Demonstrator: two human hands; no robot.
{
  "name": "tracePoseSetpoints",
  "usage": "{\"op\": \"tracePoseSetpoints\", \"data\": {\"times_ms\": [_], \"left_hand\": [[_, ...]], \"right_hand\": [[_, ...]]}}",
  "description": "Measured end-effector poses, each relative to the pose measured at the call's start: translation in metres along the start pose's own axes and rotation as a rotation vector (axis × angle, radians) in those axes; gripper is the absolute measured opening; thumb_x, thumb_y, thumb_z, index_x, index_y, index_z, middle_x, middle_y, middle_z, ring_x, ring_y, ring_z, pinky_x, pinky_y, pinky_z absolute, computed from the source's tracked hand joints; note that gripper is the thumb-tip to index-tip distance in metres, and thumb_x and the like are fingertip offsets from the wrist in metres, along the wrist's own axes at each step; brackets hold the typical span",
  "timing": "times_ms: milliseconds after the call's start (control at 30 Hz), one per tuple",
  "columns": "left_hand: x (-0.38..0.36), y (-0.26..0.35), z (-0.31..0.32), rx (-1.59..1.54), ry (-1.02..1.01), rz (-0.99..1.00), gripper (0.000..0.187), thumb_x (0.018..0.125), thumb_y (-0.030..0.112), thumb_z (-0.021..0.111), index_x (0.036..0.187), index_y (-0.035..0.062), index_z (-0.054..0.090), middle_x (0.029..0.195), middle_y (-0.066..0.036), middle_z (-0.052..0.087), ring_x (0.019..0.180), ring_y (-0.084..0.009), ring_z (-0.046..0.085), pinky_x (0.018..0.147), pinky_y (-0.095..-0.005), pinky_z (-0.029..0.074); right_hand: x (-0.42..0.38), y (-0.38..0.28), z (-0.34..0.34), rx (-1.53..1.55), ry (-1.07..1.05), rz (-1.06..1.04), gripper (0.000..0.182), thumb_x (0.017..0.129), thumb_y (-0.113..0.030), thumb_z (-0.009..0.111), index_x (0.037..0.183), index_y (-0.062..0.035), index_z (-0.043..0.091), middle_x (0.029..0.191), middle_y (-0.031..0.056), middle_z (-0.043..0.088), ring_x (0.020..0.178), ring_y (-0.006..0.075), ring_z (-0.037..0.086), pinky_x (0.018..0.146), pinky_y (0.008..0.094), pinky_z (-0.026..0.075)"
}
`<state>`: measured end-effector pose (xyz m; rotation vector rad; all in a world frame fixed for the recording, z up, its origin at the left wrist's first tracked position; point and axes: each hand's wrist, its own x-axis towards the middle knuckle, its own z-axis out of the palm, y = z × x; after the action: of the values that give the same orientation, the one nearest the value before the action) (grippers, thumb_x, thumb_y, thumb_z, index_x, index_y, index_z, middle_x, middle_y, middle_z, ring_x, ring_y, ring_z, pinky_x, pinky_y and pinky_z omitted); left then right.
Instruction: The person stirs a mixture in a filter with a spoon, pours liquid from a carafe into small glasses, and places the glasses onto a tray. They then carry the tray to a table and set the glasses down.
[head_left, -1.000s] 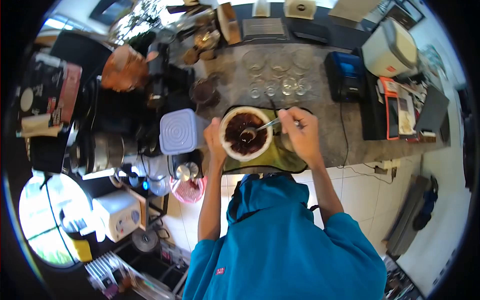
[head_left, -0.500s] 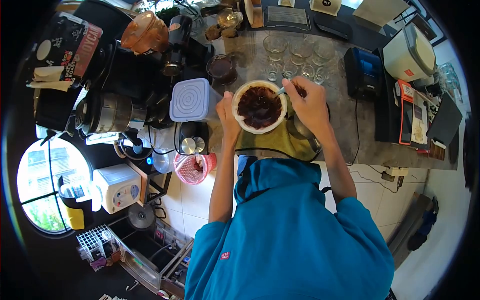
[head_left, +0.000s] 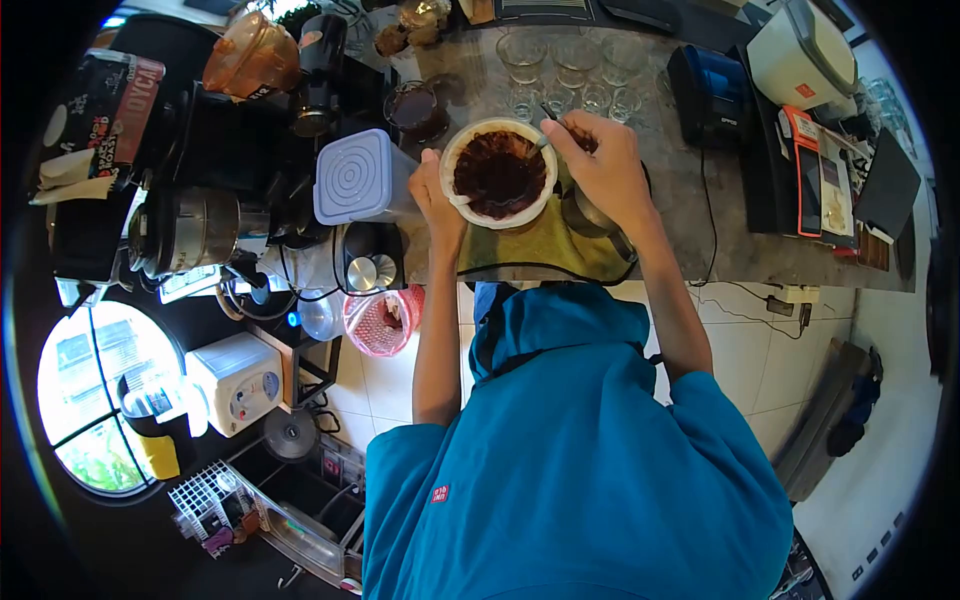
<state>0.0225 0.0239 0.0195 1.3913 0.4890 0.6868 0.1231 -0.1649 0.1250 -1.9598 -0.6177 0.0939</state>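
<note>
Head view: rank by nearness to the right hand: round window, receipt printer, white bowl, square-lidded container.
From the right hand:
1. White bowl, just to its left.
2. Receipt printer, on the counter to its right.
3. Square-lidded container, left, past the bowl.
4. Round window, far left.

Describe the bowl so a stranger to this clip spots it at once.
On the grey counter, find the green cloth at the near edge. At its far side, between the left hand and the right hand, is the bowl. A white rim around dark brown contents sets it apart from the clear glasses beyond and the square-lidded tub to its left.
</note>
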Motion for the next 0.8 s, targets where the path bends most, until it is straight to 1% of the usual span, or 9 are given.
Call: {"op": "tracePoseSetpoints", "data": {"times_ms": [167, 233, 367, 467, 533, 667, 733, 767, 800], "left_hand": [[-0.001, -0.005, 0.002, 0.094, 0.052, 0.121, 0.03, 0.102, 0.03, 0.046, 0.095, 0.0028, 0.057, 0.093, -0.003, 0.053, 0.085, -0.007, 0.052, 0.077, -0.0247, 0.046], [0.002, -0.005, -0.001, 0.035, -0.024, 0.226, 0.031, 0.102, 0.025, 0.045, 0.083, 0.0046, 0.057, 0.083, 0.0, 0.052, 0.077, -0.0053, 0.048, 0.07, -0.0245, 0.044], [0.002, 0.002, 0.002, 0.063, 0.001, 0.189, 0.032, 0.102, 0.022, 0.045, 0.076, 0.0062, 0.054, 0.075, 0.003, 0.05, 0.07, -0.0049, 0.045, 0.064, -0.0242, 0.042], [0.003, 0.003, 0.004, 0.04, 0.004, 0.23, 0.036, 0.102, 0.023, 0.044, 0.071, 0.0073, 0.052, 0.069, 0.004, 0.048, 0.065, -0.0042, 0.044, 0.06, -0.0241, 0.039], [0.005, 0.008, 0.007, -0.027, -0.01, 0.214, 0.043, 0.102, 0.027, 0.044, 0.064, 0.0064, 0.048, 0.059, 0.005, 0.043, 0.056, -0.0041, 0.037, 0.052, -0.0249, 0.032], [0.0, 0.013, 0.012, 0.025, 0.095, 0.236, 0.044, 0.102, 0.027, 0.044, 0.063, 0.0071, 0.047, 0.06, 0.006, 0.043, 0.056, -0.0036, 0.037, 0.051, -0.0248, 0.031], [0.002, 0.004, -0.005, -0.033, -0.079, 0.062, 0.028, 0.101, 0.025, 0.046, 0.092, 0.0027, 0.06, 0.085, -0.004, 0.058, 0.077, -0.009, 0.056, 0.075, -0.0241, 0.047], [0.001, -0.002, -0.006, -0.031, -0.08, 0.063, 0.028, 0.101, 0.025, 0.046, 0.092, 0.0027, 0.06, 0.085, -0.004, 0.058, 0.077, -0.009, 0.056, 0.075, -0.0241, 0.047], [-0.001, -0.004, -0.003, 0.151, -0.003, 0.147, 0.028, 0.102, 0.026, 0.046, 0.094, 0.0024, 0.059, 0.088, -0.005, 0.058, 0.08, -0.0091, 0.056, 0.076, -0.0244, 0.046]], "right_hand": [[-0.001, -0.001, 0.001, 0.009, -0.01, -0.019, 0.034, 0.089, -0.028, 0.062, 0.077, 0.0038, 0.06, 0.056, 0.0127, 0.049, 0.05, 0.0193, 0.038, 0.052, 0.0342, 0.035], [0.001, 0.001, 0.003, 0.011, -0.024, -0.03, 0.035, 0.089, -0.028, 0.062, 0.076, 0.0038, 0.06, 0.055, 0.0128, 0.048, 0.05, 0.0194, 0.038, 0.052, 0.0343, 0.035], [0.001, 0.001, 0.0, 0.011, -0.027, -0.033, 0.035, 0.089, -0.028, 0.062, 0.076, 0.0039, 0.06, 0.055, 0.013, 0.048, 0.051, 0.0195, 0.039, 0.052, 0.0345, 0.035], [0.002, 0.002, 0.0, 0.033, -0.037, -0.019, 0.034, 0.089, -0.028, 0.062, 0.076, 0.0042, 0.06, 0.055, 0.0131, 0.049, 0.05, 0.0196, 0.039, 0.052, 0.0345, 0.035], [0.002, 0.001, 0.0, 0.037, -0.031, -0.025, 0.035, 0.089, -0.027, 0.062, 0.076, 0.0045, 0.06, 0.055, 0.0132, 0.049, 0.05, 0.0195, 0.039, 0.052, 0.0345, 0.035], [0.002, 0.002, -0.002, 0.018, -0.034, -0.034, 0.035, 0.089, -0.028, 0.062, 0.076, 0.0047, 0.06, 0.056, 0.0135, 0.051, 0.05, 0.0195, 0.04, 0.052, 0.0347, 0.035], [0.001, 0.002, -0.003, 0.014, -0.053, -0.019, 0.035, 0.089, -0.028, 0.062, 0.077, 0.0045, 0.061, 0.056, 0.0137, 0.051, 0.05, 0.0197, 0.04, 0.052, 0.0347, 0.035], [0.001, 0.003, -0.002, 0.016, -0.052, -0.019, 0.035, 0.089, -0.028, 0.062, 0.077, 0.0045, 0.061, 0.056, 0.0137, 0.051, 0.05, 0.0197, 0.04, 0.052, 0.0347, 0.035], [0.0, 0.005, -0.001, 0.024, -0.037, -0.026, 0.034, 0.089, -0.028, 0.062, 0.077, 0.0043, 0.061, 0.056, 0.0137, 0.052, 0.05, 0.0198, 0.04, 0.052, 0.0347, 0.036]]}}
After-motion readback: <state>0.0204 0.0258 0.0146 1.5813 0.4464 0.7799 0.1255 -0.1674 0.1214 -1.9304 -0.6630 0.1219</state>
